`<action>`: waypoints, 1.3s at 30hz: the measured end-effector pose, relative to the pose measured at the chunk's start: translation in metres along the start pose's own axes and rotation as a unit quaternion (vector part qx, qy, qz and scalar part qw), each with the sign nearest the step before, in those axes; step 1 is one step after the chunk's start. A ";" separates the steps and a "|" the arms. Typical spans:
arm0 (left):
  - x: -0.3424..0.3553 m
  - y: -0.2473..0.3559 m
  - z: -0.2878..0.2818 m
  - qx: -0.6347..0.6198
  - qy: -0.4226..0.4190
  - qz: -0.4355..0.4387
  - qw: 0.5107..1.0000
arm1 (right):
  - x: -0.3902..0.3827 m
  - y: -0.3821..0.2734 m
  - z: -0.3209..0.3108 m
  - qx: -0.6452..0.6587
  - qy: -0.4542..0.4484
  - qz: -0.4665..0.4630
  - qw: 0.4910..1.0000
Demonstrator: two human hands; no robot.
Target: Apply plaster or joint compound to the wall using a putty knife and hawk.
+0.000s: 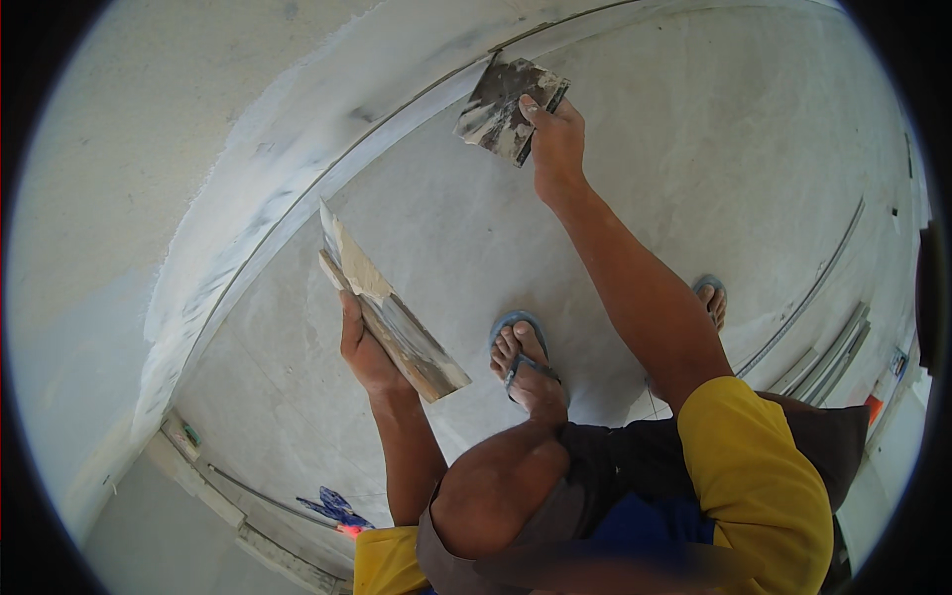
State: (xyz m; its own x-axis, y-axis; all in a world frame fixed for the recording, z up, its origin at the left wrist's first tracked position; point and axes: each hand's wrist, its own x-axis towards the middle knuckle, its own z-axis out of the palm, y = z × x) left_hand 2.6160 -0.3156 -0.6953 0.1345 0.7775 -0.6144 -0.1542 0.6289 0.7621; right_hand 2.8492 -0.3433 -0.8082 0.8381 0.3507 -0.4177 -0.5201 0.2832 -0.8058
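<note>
My left hand (368, 349) is wrapped round the near edge of a plasterer's hawk (397, 332), a flat board tilted on its side. Pale wet-looking plaster (359, 266) lies along its far part. Further off and to the right, my right hand (559, 149) grips a broad putty knife (508, 99), thumb pressed on the blade. Dried and fresh smears cover that dark blade. Its far corner is close to the foot of the wall (297, 139); whether it touches cannot be told. A white plaster band (233, 248) runs along the wall's lower part.
My sandalled feet (526, 362) stand on the grey floor (694, 129). Long metal strips (833, 352) and a thin rod (808, 288) lie at the right. At the lower left are a blue crumpled item (335, 506) and another wall's base strip (213, 496).
</note>
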 end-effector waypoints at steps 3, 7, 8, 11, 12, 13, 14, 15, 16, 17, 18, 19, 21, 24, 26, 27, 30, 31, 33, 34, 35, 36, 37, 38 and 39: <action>-0.002 0.000 0.002 0.001 0.005 -0.001 1.000 | 0.000 0.000 -0.001 -0.033 -0.024 0.015 0.999; -0.003 -0.001 -0.002 0.000 0.008 -0.004 1.000 | -0.006 0.003 0.000 -0.077 -0.100 0.038 0.991; -0.002 -0.001 -0.002 0.000 0.008 -0.004 1.000 | -0.008 0.005 0.000 -0.126 -0.141 0.054 0.981; 0.001 0.002 -0.005 0.000 0.017 -0.007 1.000 | -0.015 0.008 0.004 -0.092 -0.104 0.033 0.990; 0.002 0.002 -0.006 -0.002 0.013 -0.008 1.000 | -0.014 0.008 0.003 -0.093 -0.105 0.033 0.990; 0.002 0.002 -0.007 -0.005 0.009 -0.010 1.000 | -0.011 0.006 0.001 -0.055 -0.073 0.026 0.995; 0.002 0.001 -0.006 -0.005 0.009 -0.011 1.000 | -0.008 0.005 0.000 -0.016 -0.041 0.018 0.999; 0.001 0.002 -0.005 -0.005 0.014 -0.011 1.000 | -0.006 0.005 0.001 -0.015 -0.041 0.018 0.999; 0.000 0.003 -0.005 -0.004 0.019 -0.011 1.000 | -0.004 0.004 0.002 -0.014 -0.040 0.015 0.999; 0.001 0.003 -0.005 -0.004 0.018 -0.011 1.000 | -0.003 0.004 0.002 -0.013 -0.039 0.011 0.999; 0.001 0.001 -0.006 -0.005 0.015 -0.011 1.000 | -0.002 0.004 0.002 -0.013 -0.038 0.011 0.999; 0.002 0.000 -0.006 -0.007 0.011 -0.010 1.000 | -0.001 0.005 0.002 -0.042 -0.051 0.000 0.998; 0.003 -0.001 -0.006 -0.005 0.005 -0.011 1.000 | -0.001 0.005 0.001 -0.070 -0.062 -0.011 0.996; 0.007 -0.001 -0.008 0.005 0.001 -0.009 1.000 | -0.003 0.006 -0.009 -0.109 -0.143 0.038 0.983; 0.013 -0.006 -0.013 0.012 -0.001 -0.008 1.000 | -0.006 0.014 -0.020 -0.140 -0.175 0.027 0.974; 0.019 -0.007 -0.024 0.027 -0.010 -0.021 0.999 | -0.015 0.009 -0.019 -0.137 -0.177 0.028 0.974; 0.024 -0.009 -0.032 0.045 -0.024 -0.053 0.997 | -0.058 -0.009 -0.021 -0.419 -0.250 -0.138 0.862; 0.025 -0.012 -0.031 0.047 -0.032 -0.074 0.996 | -0.071 -0.011 -0.025 -0.491 -0.267 -0.224 0.799; 0.031 -0.019 -0.031 0.005 -0.052 -0.084 0.995 | -0.096 -0.016 -0.021 -0.445 -0.334 -0.362 0.747; 0.034 -0.021 -0.035 -0.036 -0.071 -0.091 0.993 | -0.102 -0.019 -0.016 -0.384 -0.393 -0.491 0.676; 0.039 -0.023 -0.044 -0.051 -0.109 -0.098 0.988 | -0.103 -0.023 -0.012 -0.380 -0.394 -0.491 0.677; 0.037 -0.021 -0.041 -0.053 -0.110 -0.099 0.988 | -0.099 -0.028 -0.015 -0.426 -0.402 -0.512 0.628; 0.033 -0.018 -0.039 -0.038 -0.060 -0.097 0.993 | -0.095 -0.032 -0.018 -0.470 -0.409 -0.530 0.576; 0.030 -0.013 -0.037 -0.022 -0.009 -0.093 0.995 | -0.086 -0.028 -0.024 -0.470 -0.410 -0.530 0.575; 0.017 -0.005 -0.019 -0.045 0.011 -0.086 0.995 | -0.071 -0.021 -0.036 -0.506 -0.377 -0.429 0.647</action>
State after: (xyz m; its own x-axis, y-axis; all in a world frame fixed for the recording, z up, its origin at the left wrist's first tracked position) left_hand 2.6003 -0.3052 -0.7135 0.1458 0.6572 -0.7395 -0.2181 0.7504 0.6240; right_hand 2.8063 -0.4062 -0.7761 0.2306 0.8956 0.3803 0.7761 0.0664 -0.6271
